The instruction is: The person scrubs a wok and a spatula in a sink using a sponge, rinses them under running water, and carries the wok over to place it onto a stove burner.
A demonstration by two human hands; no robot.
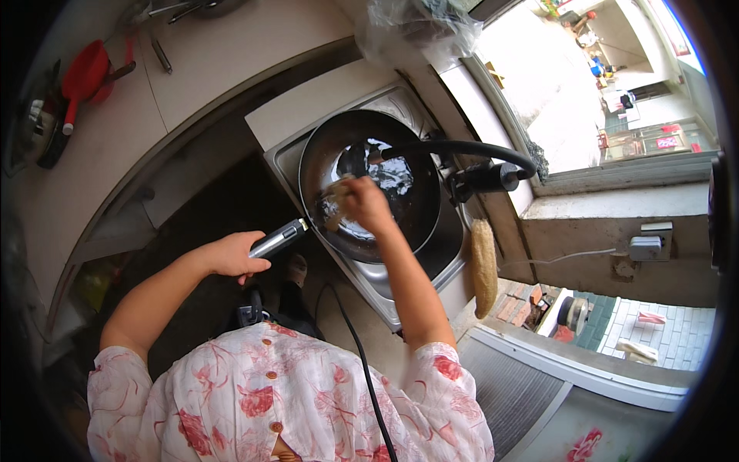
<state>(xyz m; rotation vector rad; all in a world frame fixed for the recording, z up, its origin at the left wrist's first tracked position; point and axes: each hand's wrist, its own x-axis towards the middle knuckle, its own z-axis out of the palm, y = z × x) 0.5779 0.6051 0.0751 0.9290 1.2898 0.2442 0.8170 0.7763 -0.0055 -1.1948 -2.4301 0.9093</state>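
My left hand [236, 254] grips the grey and black handle [281, 238] of a dark wok [426, 202]. The wok sits over a stainless steel sink [372, 283], with shiny liquid, apparently water, in its bottom. Inside the pan, my right hand [368, 207] presses a tan scrubbing pad [335, 202], blurred and partly covered by my fingers, near the handle side. From the right, a black faucet hose [467, 148] arches so that its tip hangs above the wok. The pad's exact shape cannot be made out.
A dried loofah gourd [484, 268] lies on the ledge right of the sink. Beyond stand a window frame [623, 173] and a plugged-in charger [645, 248]. A plastic bag [418, 32] is at the back. On the left counter [190, 75] rests a red strainer or ladle [85, 72].
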